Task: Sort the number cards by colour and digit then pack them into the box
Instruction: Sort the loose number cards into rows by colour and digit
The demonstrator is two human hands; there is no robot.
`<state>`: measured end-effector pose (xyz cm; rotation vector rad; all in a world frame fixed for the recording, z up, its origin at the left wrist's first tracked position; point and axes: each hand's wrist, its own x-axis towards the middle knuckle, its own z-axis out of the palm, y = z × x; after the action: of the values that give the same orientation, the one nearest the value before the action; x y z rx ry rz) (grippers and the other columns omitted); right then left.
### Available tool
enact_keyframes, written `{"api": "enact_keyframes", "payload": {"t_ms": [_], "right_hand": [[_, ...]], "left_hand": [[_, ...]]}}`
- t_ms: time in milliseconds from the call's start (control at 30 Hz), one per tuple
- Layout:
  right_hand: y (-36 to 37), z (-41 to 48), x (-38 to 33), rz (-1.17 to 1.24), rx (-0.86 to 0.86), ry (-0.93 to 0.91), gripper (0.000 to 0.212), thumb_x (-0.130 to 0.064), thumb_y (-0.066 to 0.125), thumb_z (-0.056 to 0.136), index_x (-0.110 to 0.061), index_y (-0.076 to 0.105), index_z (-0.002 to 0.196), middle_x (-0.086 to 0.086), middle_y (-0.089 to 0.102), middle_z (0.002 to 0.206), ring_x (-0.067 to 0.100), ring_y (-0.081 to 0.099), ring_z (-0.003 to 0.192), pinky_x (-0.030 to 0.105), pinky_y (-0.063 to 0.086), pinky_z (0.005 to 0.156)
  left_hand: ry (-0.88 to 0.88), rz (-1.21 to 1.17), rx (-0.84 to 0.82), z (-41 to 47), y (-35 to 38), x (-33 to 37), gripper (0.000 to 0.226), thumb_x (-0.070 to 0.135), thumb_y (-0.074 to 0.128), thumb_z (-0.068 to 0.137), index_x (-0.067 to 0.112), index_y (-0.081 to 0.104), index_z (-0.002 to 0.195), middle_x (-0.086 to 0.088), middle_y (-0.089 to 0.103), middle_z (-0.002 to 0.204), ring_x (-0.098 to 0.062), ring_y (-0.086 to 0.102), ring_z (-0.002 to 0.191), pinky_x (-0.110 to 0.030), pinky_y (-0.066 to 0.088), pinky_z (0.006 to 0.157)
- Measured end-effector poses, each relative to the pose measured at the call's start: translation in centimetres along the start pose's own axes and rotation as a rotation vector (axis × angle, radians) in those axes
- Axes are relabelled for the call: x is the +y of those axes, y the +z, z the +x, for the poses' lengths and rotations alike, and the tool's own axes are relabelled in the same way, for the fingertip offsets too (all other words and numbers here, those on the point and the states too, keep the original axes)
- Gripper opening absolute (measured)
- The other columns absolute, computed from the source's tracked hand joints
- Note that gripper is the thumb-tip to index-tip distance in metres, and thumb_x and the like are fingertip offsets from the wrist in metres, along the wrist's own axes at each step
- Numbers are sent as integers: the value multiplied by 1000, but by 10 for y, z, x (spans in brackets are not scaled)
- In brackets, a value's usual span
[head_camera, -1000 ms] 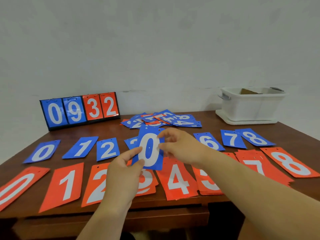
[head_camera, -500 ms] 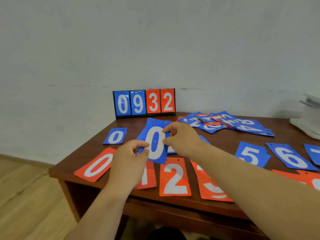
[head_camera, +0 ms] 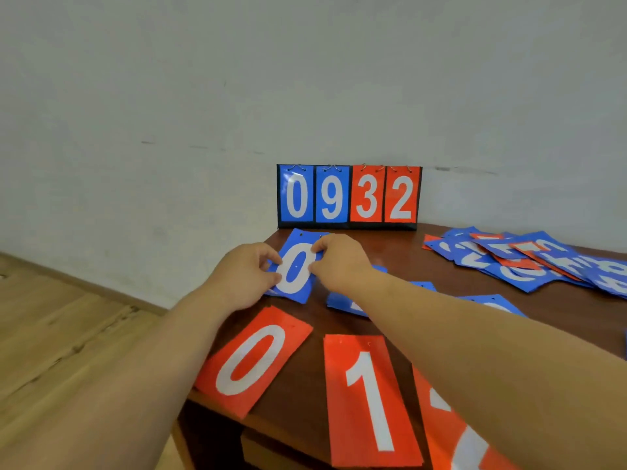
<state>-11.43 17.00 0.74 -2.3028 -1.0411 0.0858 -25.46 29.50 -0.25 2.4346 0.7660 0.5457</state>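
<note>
The left hand (head_camera: 244, 276) and right hand (head_camera: 339, 262) each pinch a side edge of the blue 0 card (head_camera: 296, 271), fingers curled, low over the far left corner of the table (head_camera: 400, 247), just before the scoreboard (head_camera: 349, 196). Let go crooked, the slick card could skid off the left edge. The near red 0 card (head_camera: 252, 359) seems to overhang that edge; the left forearm could brush it off

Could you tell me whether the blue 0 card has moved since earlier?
Yes, the blue 0 card went left, to the left end of the scoreboard.
</note>
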Motion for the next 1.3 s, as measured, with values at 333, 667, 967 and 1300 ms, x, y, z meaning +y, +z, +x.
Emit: {"api": "enact_keyframes", "payload": {"t_ms": [333, 667, 967, 1300], "right_hand": [[32, 21, -7, -475, -82, -14, 34, -47, 55, 95, -34, 65, 125, 4, 50, 126, 30, 40, 117, 43, 39, 100], [-15, -18, 10, -312, -117, 31, 54, -61, 54, 92, -43, 48, 142, 3, 43, 146, 33, 36, 134, 49, 35, 109], [-126, -75, 113, -343, -54, 164, 62, -60, 61, 86, -29, 52, 139, 4, 50, 143, 27, 51, 126, 41, 48, 102], [-249, -155, 298, -381, 14, 526, 56, -57, 59, 88, -23, 57, 132, 9, 56, 140, 29, 51, 128, 39, 43, 106]], "left_hand": [[-19, 154, 40, 17, 24, -39, 20, 47, 68, 88, 40, 71, 106, 6, 56, 106, -18, 55, 105, -41, 51, 94], [-92, 67, -114, 13, 8, -27, 22, 50, 66, 88, 39, 70, 107, 5, 61, 120, -18, 60, 110, -38, 50, 99], [114, 161, -134, -10, 33, 87, 47, 50, 66, 89, 31, 57, 131, 3, 50, 131, -18, 53, 120, -33, 46, 102], [309, 262, -349, 0, 144, 253, 64, 57, 63, 89, 32, 45, 146, -2, 43, 144, -24, 50, 126, -41, 48, 103]]}}
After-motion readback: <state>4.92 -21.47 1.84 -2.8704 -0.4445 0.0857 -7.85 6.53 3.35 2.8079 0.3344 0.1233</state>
